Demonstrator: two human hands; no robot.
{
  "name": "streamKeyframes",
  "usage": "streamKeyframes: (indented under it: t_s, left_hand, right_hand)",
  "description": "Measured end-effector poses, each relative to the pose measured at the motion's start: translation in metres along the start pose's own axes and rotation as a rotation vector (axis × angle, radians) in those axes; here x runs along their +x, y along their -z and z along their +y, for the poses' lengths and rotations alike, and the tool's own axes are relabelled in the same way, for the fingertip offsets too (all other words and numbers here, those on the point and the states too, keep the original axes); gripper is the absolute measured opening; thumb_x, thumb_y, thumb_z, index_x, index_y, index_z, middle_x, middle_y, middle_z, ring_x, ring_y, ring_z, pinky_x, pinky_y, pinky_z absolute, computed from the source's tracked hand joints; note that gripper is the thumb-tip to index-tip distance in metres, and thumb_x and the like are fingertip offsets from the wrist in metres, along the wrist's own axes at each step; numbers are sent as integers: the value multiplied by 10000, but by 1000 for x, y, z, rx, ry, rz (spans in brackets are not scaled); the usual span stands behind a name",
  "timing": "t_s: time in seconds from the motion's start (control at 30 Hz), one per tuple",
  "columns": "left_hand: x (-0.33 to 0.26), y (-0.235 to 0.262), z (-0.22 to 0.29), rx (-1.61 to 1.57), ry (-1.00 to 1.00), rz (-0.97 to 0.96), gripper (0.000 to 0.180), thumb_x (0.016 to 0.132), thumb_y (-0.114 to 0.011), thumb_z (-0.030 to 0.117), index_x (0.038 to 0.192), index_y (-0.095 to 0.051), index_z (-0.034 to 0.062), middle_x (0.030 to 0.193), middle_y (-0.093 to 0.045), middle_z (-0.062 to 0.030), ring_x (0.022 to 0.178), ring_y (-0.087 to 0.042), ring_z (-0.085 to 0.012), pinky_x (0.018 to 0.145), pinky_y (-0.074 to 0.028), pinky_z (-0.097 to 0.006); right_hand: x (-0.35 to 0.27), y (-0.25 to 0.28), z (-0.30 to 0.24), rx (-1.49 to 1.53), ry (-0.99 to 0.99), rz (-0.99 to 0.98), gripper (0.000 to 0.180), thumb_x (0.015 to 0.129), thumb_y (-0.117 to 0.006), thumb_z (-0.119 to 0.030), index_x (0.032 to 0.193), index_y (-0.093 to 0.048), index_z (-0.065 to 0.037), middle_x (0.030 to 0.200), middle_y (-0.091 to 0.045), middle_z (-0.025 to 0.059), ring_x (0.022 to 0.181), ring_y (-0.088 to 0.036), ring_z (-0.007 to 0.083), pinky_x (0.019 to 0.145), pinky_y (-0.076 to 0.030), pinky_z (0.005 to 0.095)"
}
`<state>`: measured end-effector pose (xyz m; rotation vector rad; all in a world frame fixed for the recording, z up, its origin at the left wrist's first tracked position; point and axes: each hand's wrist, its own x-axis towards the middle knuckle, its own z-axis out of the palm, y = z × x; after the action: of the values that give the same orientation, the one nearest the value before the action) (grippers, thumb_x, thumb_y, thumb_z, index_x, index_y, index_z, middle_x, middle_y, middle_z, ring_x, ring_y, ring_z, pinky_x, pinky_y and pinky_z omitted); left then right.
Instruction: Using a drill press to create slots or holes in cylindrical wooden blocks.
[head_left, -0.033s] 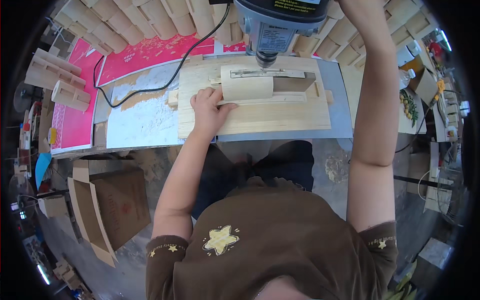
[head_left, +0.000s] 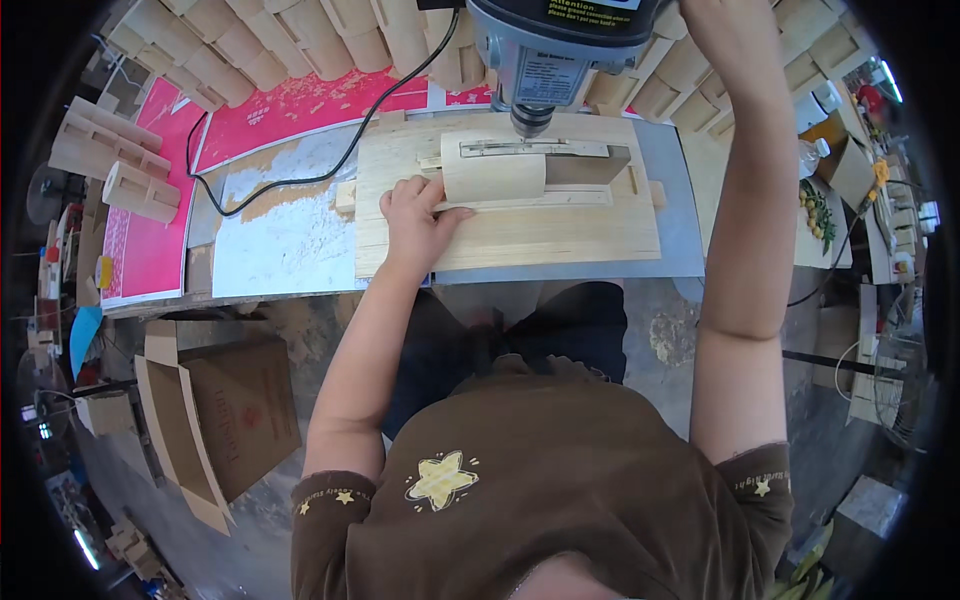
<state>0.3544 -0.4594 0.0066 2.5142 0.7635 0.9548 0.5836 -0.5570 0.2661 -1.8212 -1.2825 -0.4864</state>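
A pale wooden cylinder (head_left: 493, 178) lies sideways on a flat wooden board (head_left: 540, 240), against a fixture with a grey metal plate (head_left: 590, 168). A long slot with a metal strip runs along its far side. My left hand (head_left: 415, 218) is closed on the cylinder's left end, the thumb stretched along its near edge. Above the slot hangs the chuck (head_left: 531, 121) of a grey-blue drill press (head_left: 545, 75); I cannot make out whether its bit touches the wood. My right hand (head_left: 722, 28) is raised beside the drill head, its fingers hidden at the upper edge.
Rows of pale wooden cylinders (head_left: 320, 40) stand behind the drill. More slotted cylinders (head_left: 140, 192) sit on pink sheeting at the left. A black cable (head_left: 345, 160) loops across the table. An open cardboard box (head_left: 240, 415) rests on the floor at the left.
My right arm has shifted very slightly to the left at the elbow. My left hand and the cylinder look unmoved.
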Motion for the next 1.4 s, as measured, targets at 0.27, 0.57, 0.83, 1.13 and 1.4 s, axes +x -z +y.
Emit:
streamKeyframes:
  t_s: [0.27,0.57,0.83,1.13,1.4]
  left_hand:
    - [-1,1,-2,-1,6,-17,510,594,-780,247,1071,-630,142,717,-467,-1,770,-477,-201,772,-286,-367]
    - [0,1,0,29,9,-10,510,592,-779,265,1069,-635,156,713,-468,-3,765,-477,-198,755,-286,-365]
    - [-2,0,3,44,37,-32,524,594,-779,282,1081,-631,159,733,-486,-6,795,-491,-205,761,-287,-379]
    - [8,-20,28,-14,85,-91,523,623,-767,287,1109,-617,168,787,-511,-12,847,-491,-220,830,-285,-406]
    - [3,-22,28,7,66,-90,515,621,-770,289,1096,-623,155,783,-512,-16,839,-496,-221,820,-288,-417]
  right_hand:
    - [-129,-6,-2,128,-45,55,96,827,-590,-89,896,-637,-41,607,-547,70,513,-526,192,541,-412,320]
    - [-169,-75,54,190,223,242,154,789,-604,-43,941,-627,-42,730,-574,63,685,-525,230,664,-388,322]
    - [-44,-5,6,82,91,143,232,894,-496,-171,824,-591,28,642,-532,102,595,-508,182,560,-394,281]
    - [-2,6,-10,197,-173,-137,307,888,-459,-209,870,-611,56,776,-633,184,746,-613,254,674,-457,334]
    - [-131,-10,8,145,10,38,113,861,-548,-89,847,-622,-5,605,-523,36,541,-481,120,540,-382,254]
